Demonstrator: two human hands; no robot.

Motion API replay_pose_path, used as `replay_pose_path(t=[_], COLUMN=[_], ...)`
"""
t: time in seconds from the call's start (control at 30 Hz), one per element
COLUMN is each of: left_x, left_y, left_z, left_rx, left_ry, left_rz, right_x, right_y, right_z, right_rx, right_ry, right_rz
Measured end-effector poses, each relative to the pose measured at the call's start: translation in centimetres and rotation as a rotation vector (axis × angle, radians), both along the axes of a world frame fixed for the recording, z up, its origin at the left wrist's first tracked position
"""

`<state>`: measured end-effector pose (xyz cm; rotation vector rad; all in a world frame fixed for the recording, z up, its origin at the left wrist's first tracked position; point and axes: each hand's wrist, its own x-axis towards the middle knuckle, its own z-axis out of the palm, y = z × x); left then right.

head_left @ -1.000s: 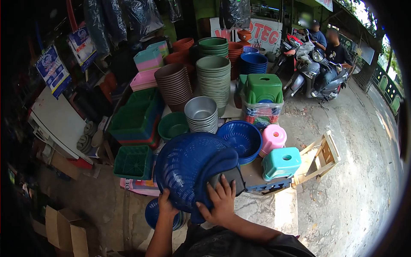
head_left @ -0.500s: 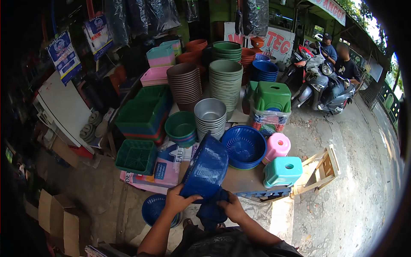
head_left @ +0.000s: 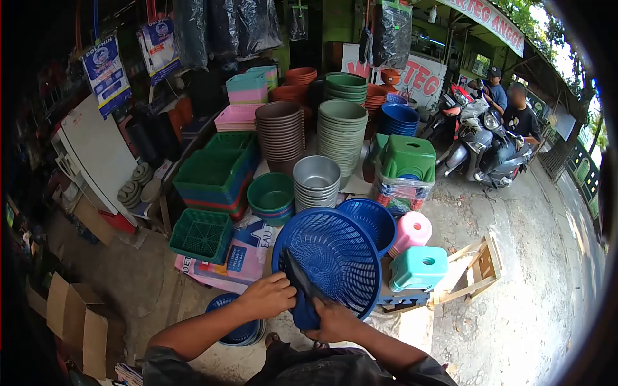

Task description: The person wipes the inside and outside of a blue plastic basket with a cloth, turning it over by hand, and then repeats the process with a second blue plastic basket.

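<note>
A large blue plastic basket (head_left: pixel 341 248) with slotted walls is tilted, its open inside facing me. My left hand (head_left: pixel 269 296) is closed at its near left rim, beside a dark blue cloth (head_left: pixel 305 314). The cloth hangs over the near rim, with part of it inside the basket. My right hand (head_left: pixel 336 320) is closed on the cloth at the near edge; the fingertips are partly hidden. Behind the basket stands another blue basket (head_left: pixel 380 222), partly covered by it. More blue baskets (head_left: pixel 241 329) sit on the ground below my left forearm.
Silver pots (head_left: pixel 317 172), green basins (head_left: pixel 270 192) and a green crate (head_left: pixel 201 235) stand on the table beyond. Pink stools (head_left: pixel 412 233) and a turquoise stool (head_left: pixel 421 269) are at right. A cardboard box (head_left: pixel 80 321) lies at left. Two people are near parked motorbikes (head_left: pixel 486 138).
The basket has turned from showing its outer side to showing its inside. My left hand has shifted along the rim, and the cloth has moved from outside onto the near rim.
</note>
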<state>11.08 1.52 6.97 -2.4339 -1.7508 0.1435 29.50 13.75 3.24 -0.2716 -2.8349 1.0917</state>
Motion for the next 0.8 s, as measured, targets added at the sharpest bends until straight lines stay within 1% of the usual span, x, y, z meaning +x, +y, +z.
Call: replay_pose_path(t=[0.03,0.07,0.1,0.13,0.17,0.2,0.27,0.3,0.37,0.4,0.47,0.53,0.57,0.6,0.63,0.67,0.73,0.77,0.8], left_x=[-0.1,-0.1,-0.2,-0.3,-0.4,-0.4,-0.3,-0.2,-0.6,-0.8,-0.9,-0.7,-0.4,-0.1,0.8,1.0,1.2,0.8,0.4], left_y=[-0.3,-0.8,-1.2,-1.6,-2.0,-2.3,-2.6,-2.7,-3.4,-3.5,-3.2,-2.7,-2.1,-1.5,-1.1,-0.9,-0.8,-0.9,-1.0], left_z=[0.0,-0.1,-0.1,-0.1,-0.1,-0.1,-0.2,-0.2,0.7,1.1,1.3,1.3,1.2,1.0,0.0,-0.3,-0.8,-0.9,-1.0], left_rx=[0.002,0.115,0.229,0.231,0.313,0.395,0.417,0.436,0.446,0.454,0.454,0.46,0.449,0.438,0.373,0.372,0.339,0.399,0.394], left_ry=[0.001,-0.014,-0.029,-0.029,-0.056,-0.083,-0.078,-0.072,-0.048,-0.023,-0.037,-0.043,-0.073,-0.104,-0.102,-0.104,-0.086,-0.164,-0.162], left_rz=[0.003,-0.048,-0.097,-0.089,-0.059,-0.03,-0.02,-0.017,-0.033,-0.048,-0.048,-0.05,-0.075,-0.102,-0.155,-0.163,-0.178,-0.122,-0.124], right_x=[0.1,0.4,1.2,2.4,3.0,3.1,3.4,3.6,4.6,5.2,5.8,4.8,3.7,2.8,2.1,1.3,-0.3,0.1,0.5], right_y=[0.3,0.5,0.4,0.3,0.1,0.1,0.1,0.6,2.8,4.1,5.3,3.0,1.0,-0.9,-2.2,-2.1,-1.2,-1.3,-1.3], right_z=[-0.6,-1.2,-2.3,-3.7,-4.1,-4.3,-4.1,-4.0,-4.0,-4.8,-5.2,-4.0,-2.1,-2.0,-2.1,-2.5,-3.6,-3.7,-2.6], right_rx=[-0.076,-0.152,-0.15,0.024,0.196,0.199,0.327,0.329,0.445,0.504,0.601,0.524,0.428,0.29,0.155,0.153,-0.208,-0.088,-0.093], right_ry=[-0.235,-0.473,-0.474,-0.292,-0.108,-0.108,-0.009,-0.009,-0.003,0.109,0.136,-0.037,-0.241,-0.233,-0.223,-0.224,0.026,0.021,0.025], right_rz=[0.087,0.175,0.18,0.156,0.13,0.137,0.105,0.102,0.193,0.174,0.215,0.257,0.291,0.241,0.193,0.184,0.099,0.094,0.093])
